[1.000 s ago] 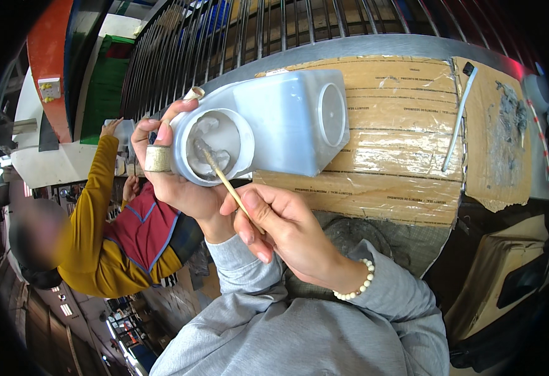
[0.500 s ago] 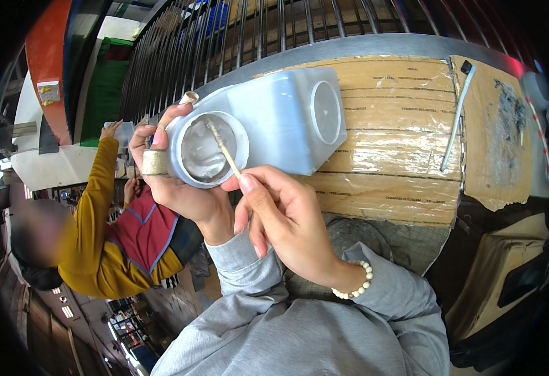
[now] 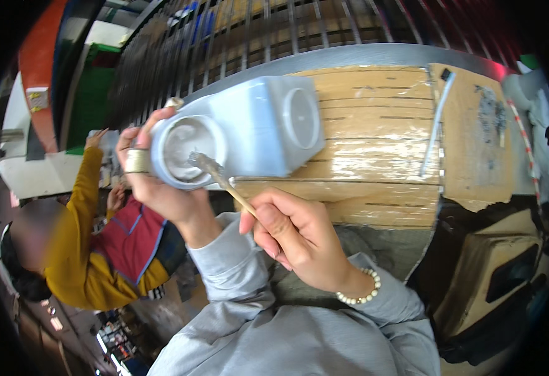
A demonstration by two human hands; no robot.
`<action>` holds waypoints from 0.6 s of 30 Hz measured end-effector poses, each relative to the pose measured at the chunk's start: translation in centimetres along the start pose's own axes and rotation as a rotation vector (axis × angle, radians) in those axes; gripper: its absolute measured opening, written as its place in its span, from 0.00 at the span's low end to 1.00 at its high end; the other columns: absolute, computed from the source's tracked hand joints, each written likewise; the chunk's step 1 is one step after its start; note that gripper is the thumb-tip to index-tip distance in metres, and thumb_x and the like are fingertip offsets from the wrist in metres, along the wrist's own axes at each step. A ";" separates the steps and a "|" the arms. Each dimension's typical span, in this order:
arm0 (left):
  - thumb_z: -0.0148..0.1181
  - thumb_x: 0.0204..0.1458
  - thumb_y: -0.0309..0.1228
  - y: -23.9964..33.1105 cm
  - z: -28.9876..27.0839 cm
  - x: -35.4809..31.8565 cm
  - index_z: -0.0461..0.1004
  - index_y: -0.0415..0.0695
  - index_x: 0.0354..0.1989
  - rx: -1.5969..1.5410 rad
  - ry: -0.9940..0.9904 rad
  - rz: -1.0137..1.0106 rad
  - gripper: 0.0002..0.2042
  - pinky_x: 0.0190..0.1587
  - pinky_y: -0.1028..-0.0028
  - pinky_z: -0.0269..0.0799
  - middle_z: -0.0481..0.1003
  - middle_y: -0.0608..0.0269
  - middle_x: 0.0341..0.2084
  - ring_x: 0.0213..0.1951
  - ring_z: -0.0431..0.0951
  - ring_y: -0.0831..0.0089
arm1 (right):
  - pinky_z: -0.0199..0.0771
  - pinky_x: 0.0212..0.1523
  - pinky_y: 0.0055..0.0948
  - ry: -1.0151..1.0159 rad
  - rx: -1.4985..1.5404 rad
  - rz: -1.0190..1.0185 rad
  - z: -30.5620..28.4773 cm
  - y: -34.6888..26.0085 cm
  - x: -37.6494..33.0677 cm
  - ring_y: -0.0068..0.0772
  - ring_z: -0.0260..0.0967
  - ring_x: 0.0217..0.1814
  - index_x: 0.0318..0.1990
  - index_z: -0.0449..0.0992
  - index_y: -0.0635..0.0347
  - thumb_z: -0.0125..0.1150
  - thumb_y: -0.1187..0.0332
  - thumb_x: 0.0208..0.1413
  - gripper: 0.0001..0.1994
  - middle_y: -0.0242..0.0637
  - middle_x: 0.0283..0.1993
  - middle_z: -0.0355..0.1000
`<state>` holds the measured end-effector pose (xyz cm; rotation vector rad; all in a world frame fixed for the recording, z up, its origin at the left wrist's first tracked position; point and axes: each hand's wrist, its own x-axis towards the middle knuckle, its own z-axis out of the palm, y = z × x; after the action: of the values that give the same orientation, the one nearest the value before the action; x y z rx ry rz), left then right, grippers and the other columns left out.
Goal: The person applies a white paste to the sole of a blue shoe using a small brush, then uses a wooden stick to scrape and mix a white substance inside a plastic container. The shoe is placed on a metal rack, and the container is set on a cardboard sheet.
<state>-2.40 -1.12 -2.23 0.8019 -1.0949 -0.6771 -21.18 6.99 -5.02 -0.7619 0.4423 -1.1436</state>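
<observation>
My left hand (image 3: 161,188) grips a translucent bluish plastic container (image 3: 246,125), tilted so its round mouth faces me. Greyish-white paste coats what I can see inside that mouth. Beige tape is wrapped round two fingers of this hand. Between the thumb and fingers of my right hand (image 3: 293,229), a thin wooden stick (image 3: 240,199) is pinched. A thick smear of grey paste clings to the stick's far end, in front of the mouth's lower rim; I cannot tell whether it touches. A pale bead bracelet circles my right wrist.
Brown cardboard (image 3: 374,135) covers the bench, bordered by metal bars (image 3: 274,31) at the back. A blue-handled brush (image 3: 435,125) lies at the right, beside a paste-smeared cardboard piece (image 3: 475,138). A co-worker in a mustard sleeve (image 3: 77,219) works at the left.
The stick's coated end has come out of the mouth toward me, now with a thicker clump of paste. My right hand has moved lower and slightly right. The whole view has shifted somewhat.
</observation>
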 end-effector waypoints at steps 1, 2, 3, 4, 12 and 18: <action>0.48 0.62 0.30 -0.1 -0.1 0.5 0.64 0.43 0.52 0.036 0.033 -0.001 0.11 0.57 0.55 0.76 0.78 0.34 0.44 0.50 0.80 0.49 | 0.52 0.18 0.17 0.034 0.017 -0.028 -0.6 -0.6 -0.6 0.11 0.52 0.17 0.40 0.75 0.66 0.44 0.63 0.75 0.16 0.24 0.19 0.60; 0.48 0.63 0.30 -0.2 -0.2 1.0 0.65 0.42 0.52 0.049 0.043 -0.025 0.11 0.57 0.55 0.76 0.78 0.34 0.45 0.50 0.80 0.49 | 0.53 0.17 0.16 0.070 0.044 -0.113 -1.6 -1.3 -1.2 0.12 0.54 0.17 0.41 0.75 0.66 0.45 0.63 0.75 0.16 0.27 0.21 0.65; 0.48 0.63 0.30 -0.4 -0.2 1.5 0.65 0.41 0.52 0.065 0.107 -0.069 0.11 0.57 0.55 0.76 0.78 0.34 0.45 0.50 0.80 0.49 | 0.54 0.18 0.16 0.225 -0.072 -0.168 -2.6 -2.3 -2.0 0.12 0.55 0.18 0.41 0.75 0.67 0.46 0.64 0.74 0.15 0.27 0.22 0.66; 0.48 0.63 0.30 -0.7 -0.1 1.9 0.65 0.41 0.51 0.068 0.058 -0.069 0.11 0.57 0.55 0.76 0.78 0.34 0.45 0.50 0.80 0.49 | 0.54 0.18 0.15 0.380 -0.169 -0.245 -3.7 -3.4 -3.1 0.12 0.57 0.18 0.41 0.75 0.67 0.47 0.64 0.74 0.15 0.28 0.23 0.67; 0.49 0.65 0.32 -2.2 3.3 3.5 0.65 0.36 0.52 0.153 0.077 -0.118 0.13 0.57 0.63 0.75 0.79 0.38 0.44 0.47 0.81 0.57 | 0.69 0.32 0.26 1.442 -1.568 -0.427 -15.0 -11.2 -9.4 0.26 0.71 0.34 0.39 0.85 0.64 0.70 0.70 0.57 0.07 0.34 0.33 0.73; 0.52 0.64 0.31 -2.4 5.0 2.9 0.64 0.36 0.53 0.185 0.034 -0.075 0.14 0.54 0.65 0.76 0.80 0.41 0.42 0.46 0.81 0.59 | 0.73 0.40 0.34 1.352 -1.965 -0.427 -15.8 -10.7 -7.8 0.35 0.73 0.37 0.42 0.85 0.61 0.71 0.71 0.55 0.08 0.37 0.36 0.76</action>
<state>-6.38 -5.92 -1.59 1.0137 -1.1122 -0.6288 -41.52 7.01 -8.33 -1.6272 2.8894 -1.2105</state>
